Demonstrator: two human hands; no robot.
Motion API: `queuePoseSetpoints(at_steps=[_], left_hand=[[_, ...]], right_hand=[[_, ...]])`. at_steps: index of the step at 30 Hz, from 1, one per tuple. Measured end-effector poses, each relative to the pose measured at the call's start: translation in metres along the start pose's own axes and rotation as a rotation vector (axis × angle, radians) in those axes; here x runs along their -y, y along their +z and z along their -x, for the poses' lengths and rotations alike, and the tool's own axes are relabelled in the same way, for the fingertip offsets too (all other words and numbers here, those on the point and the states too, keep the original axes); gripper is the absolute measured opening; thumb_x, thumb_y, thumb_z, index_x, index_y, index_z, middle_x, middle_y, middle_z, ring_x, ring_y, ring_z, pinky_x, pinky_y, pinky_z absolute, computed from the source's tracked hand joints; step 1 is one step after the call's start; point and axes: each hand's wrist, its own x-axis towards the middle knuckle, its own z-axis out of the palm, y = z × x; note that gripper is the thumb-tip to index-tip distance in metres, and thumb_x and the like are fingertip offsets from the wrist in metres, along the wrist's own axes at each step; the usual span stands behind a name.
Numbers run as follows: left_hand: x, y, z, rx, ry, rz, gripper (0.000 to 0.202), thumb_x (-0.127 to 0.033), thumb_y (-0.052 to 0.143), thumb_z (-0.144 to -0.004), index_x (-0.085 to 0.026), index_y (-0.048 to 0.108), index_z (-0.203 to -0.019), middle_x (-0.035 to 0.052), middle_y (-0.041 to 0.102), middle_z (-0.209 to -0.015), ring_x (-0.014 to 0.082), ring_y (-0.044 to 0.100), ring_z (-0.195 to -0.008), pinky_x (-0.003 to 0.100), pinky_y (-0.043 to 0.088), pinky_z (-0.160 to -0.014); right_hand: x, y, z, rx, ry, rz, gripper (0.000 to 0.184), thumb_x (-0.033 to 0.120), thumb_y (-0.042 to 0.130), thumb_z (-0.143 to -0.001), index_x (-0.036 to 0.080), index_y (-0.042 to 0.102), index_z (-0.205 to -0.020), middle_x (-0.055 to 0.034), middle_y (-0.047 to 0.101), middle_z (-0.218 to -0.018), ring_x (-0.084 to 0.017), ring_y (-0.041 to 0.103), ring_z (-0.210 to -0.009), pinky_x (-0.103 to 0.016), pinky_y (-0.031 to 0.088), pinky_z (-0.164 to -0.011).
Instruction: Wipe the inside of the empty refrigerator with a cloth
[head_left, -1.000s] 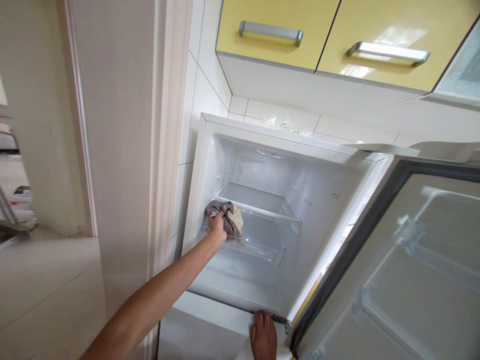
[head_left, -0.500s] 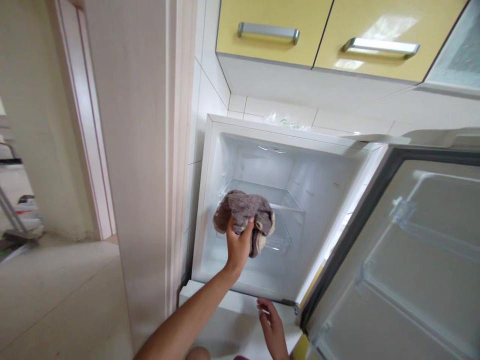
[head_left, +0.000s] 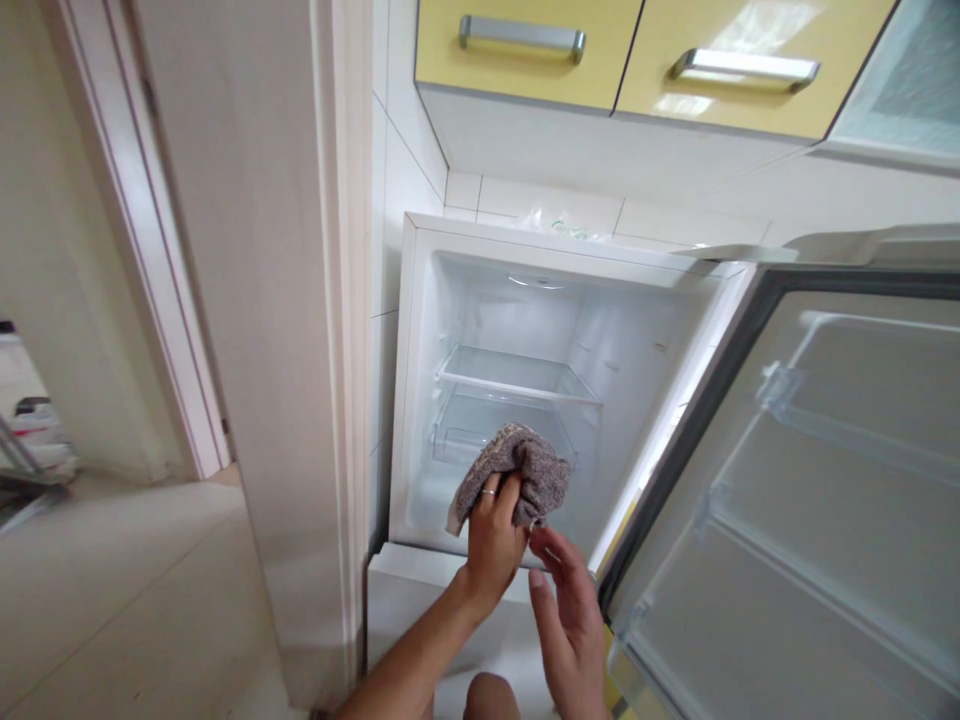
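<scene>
Head view: the left grip point(head_left: 495, 545) clutches a grey-brown cloth point(head_left: 545, 478) before the fridge point(head_left: 637, 370). The right grip point(head_left: 576, 615), loosely spread, curves alongside.

On one finger of my left hand point(head_left: 495, 540) I wear a slim, shiny ring point(head_left: 488, 492). Behind that hand, my forearm point(head_left: 420, 648) is bare as far as it shows. My right hand point(head_left: 576, 630) is bare too, its thumb rounded at the tip. Just below the hands shows my rounded, bare knee point(head_left: 491, 697).
</scene>
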Motion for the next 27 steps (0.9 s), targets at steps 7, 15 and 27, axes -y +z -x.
queuePoseSetpoints(at_steps=[7, 15, 27], left_hand=[[0.005, 0.002, 0.033, -0.028, 0.115, 0.017, 0.054, -0.018, 0.054, -0.092, -0.016, 0.050, -0.146, 0.0180, 0.067, -0.132, 0.0292, 0.068, -0.120, 0.041, 0.057, -0.101], [0.002, -0.009, 0.065, -0.013, 0.018, 0.349, 0.088, -0.034, 0.068, -0.090, -0.021, 0.019, -0.162, 0.0213, 0.049, -0.154, 0.0335, 0.052, -0.141, 0.050, 0.047, -0.115], [-0.026, -0.040, 0.058, 0.039, -0.175, 1.007, 0.077, -0.050, 0.049, -0.099, -0.023, 0.012, -0.162, 0.0172, 0.064, -0.132, 0.0293, 0.061, -0.127, 0.052, 0.044, -0.112]], right_hand=[[0.004, 0.013, -0.010, -0.048, 0.269, 0.125, 0.079, 0.064, 0.067, -0.083, 0.019, 0.050, -0.144, -0.0193, 0.048, -0.153, -0.036, 0.053, -0.135, -0.059, 0.043, -0.114], [0.029, 0.018, -0.023, 0.009, 0.224, 0.150, 0.076, 0.058, 0.072, -0.080, 0.019, 0.054, -0.143, -0.0164, 0.058, -0.142, -0.034, 0.054, -0.133, -0.055, 0.044, -0.113], [0.033, 0.008, -0.039, -0.233, 0.383, 0.034, 0.070, 0.055, 0.082, -0.065, 0.015, 0.067, -0.120, -0.0088, 0.073, -0.109, -0.025, 0.066, -0.098, -0.040, 0.053, -0.091]])
